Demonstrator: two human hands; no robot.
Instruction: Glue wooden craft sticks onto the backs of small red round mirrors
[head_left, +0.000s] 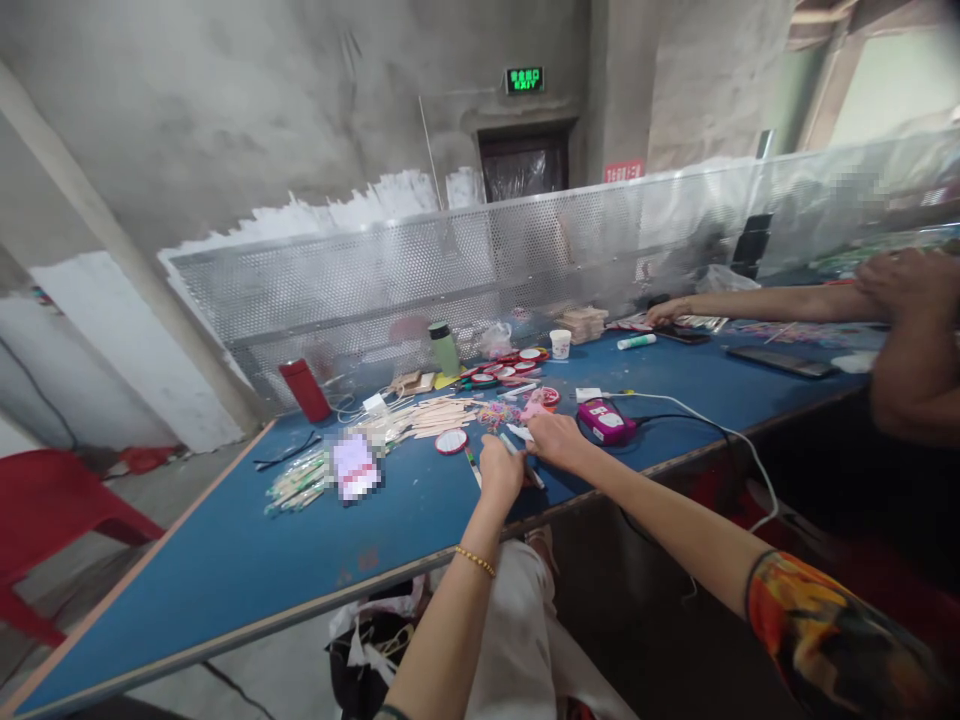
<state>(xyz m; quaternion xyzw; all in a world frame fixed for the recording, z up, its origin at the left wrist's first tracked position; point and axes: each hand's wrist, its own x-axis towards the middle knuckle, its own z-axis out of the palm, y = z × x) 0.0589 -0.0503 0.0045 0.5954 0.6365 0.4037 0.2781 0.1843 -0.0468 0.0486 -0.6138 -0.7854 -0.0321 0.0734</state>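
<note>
My left hand (501, 470), with a gold beaded bracelet on the wrist, is closed around a thin pale stick (510, 443) near the table's front edge. Close beside it, my right hand (556, 442) grips a white pointed tube (519, 432), most of it hidden by the fingers. The two hands nearly touch. Just left of them lie a round white disc with a red rim (451, 441) and a dark-and-green stick (472, 462). Beyond the hands is a pile of small colourful bands (499, 413), with a spread of flat wooden sticks (442, 416) to its left.
On the blue table (300, 560) are a phone (356, 466), bagged sticks (300, 480), a red bottle (305, 391), a green bottle (443, 349), a paper cup (559, 344) and a purple corded device (606, 421). At right, another person's arm (772, 304) reaches over the table. A perforated metal screen (360, 290) stands behind.
</note>
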